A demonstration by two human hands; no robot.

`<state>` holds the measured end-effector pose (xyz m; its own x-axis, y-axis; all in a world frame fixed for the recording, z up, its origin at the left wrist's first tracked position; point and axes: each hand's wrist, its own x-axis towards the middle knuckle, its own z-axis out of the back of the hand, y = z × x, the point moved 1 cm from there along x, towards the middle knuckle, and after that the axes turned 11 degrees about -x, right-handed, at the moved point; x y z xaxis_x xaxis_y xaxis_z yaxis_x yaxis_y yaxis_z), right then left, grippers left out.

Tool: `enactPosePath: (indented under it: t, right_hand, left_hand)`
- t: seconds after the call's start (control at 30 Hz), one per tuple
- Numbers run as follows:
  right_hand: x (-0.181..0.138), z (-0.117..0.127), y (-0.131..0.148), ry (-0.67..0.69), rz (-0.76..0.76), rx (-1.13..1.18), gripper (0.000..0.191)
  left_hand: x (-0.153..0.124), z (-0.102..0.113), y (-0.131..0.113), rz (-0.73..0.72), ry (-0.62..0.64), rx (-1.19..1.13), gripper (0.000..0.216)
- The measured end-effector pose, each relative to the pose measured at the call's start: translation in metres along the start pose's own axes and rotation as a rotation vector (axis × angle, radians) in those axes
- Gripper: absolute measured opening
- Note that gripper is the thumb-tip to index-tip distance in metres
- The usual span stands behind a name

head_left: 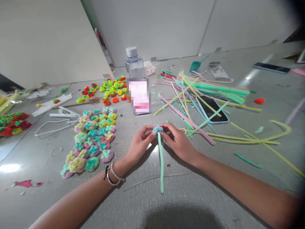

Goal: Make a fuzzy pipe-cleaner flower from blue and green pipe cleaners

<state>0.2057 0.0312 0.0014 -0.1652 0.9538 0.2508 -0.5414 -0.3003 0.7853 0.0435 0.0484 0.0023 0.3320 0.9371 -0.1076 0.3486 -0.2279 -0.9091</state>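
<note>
Between my two hands is a small blue coil of fuzzy pipe cleaner [157, 129]. A mint-green pipe cleaner [161, 165] hangs from it toward me, its lower end free above the table. My left hand [142, 141] pinches the coil from the left, with a bracelet of beads on the wrist. From the other side my right hand [179, 143] closes thumb and fingers on the same piece. Some fingertips are hidden behind the coil.
Rows of pastel pipe-cleaner flowers [92, 136] lie to the left. Red and yellow pieces [114, 87], a lit phone [140, 97] and a water bottle [134, 62] stand farther back. Loose pipe cleaners [190, 117] cover the right, partly over another phone [212, 109].
</note>
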Motion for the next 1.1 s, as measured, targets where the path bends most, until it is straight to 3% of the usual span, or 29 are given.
enactPosePath:
  t: [0.2, 0.4, 0.73, 1.1]
  right_hand:
    - [-0.0017, -0.003, -0.0012, 0.016, 0.06, -0.109, 0.026]
    - [-0.0034, -0.0027, -0.0024, -0.01, 0.067, -0.147, 0.028]
    - [-0.0016, -0.0007, 0.0006, 0.012, -0.002, -0.174, 0.02]
    - [-0.0053, 0.0009, 0.0047, -0.034, -0.051, -0.163, 0.007]
  left_hand:
    - [-0.001, -0.0027, -0.0016, 0.01, -0.038, -0.006, 0.032]
    - [0.0001, -0.0016, -0.0023, -0.006, -0.084, 0.055, 0.067]
    - [0.0009, 0.0011, 0.0013, 0.005, -0.037, 0.066, 0.032]
    - [-0.0021, -0.0043, 0.0, -0.01, -0.012, 0.139, 0.028]
